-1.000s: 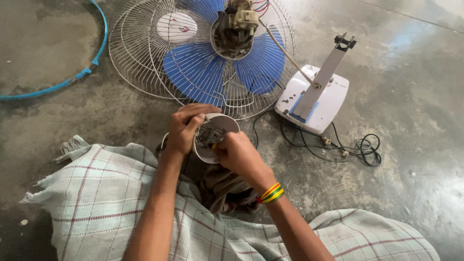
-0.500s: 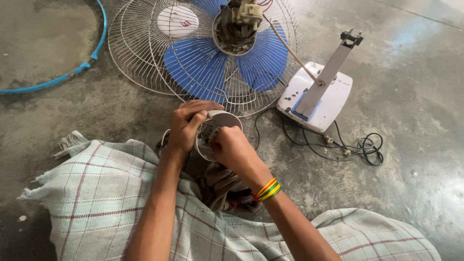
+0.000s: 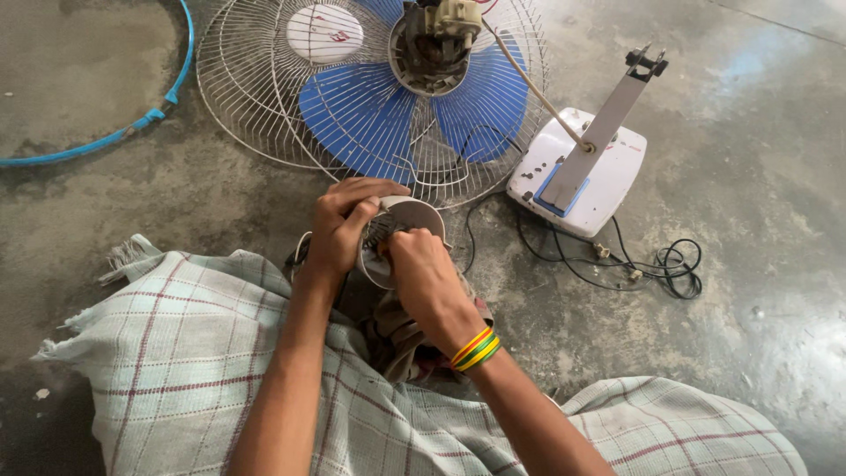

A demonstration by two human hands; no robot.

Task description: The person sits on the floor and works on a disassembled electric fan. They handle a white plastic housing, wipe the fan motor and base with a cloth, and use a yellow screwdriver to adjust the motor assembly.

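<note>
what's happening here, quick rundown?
A person sits on a concrete floor working on a taken-apart fan. The left hand grips a round white housing; the right hand has its fingers inside it. Ahead lie the wire guard with blue blades and the motor, plus the white base with its tangled cord.

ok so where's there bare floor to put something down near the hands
Bare concrete lies left of the left hand, between the blue ring and the checked cloth. More lies far right, beyond the coiled cord. It is crowded ahead: the fan grille, white base and cables sit close to the right hand.
</note>
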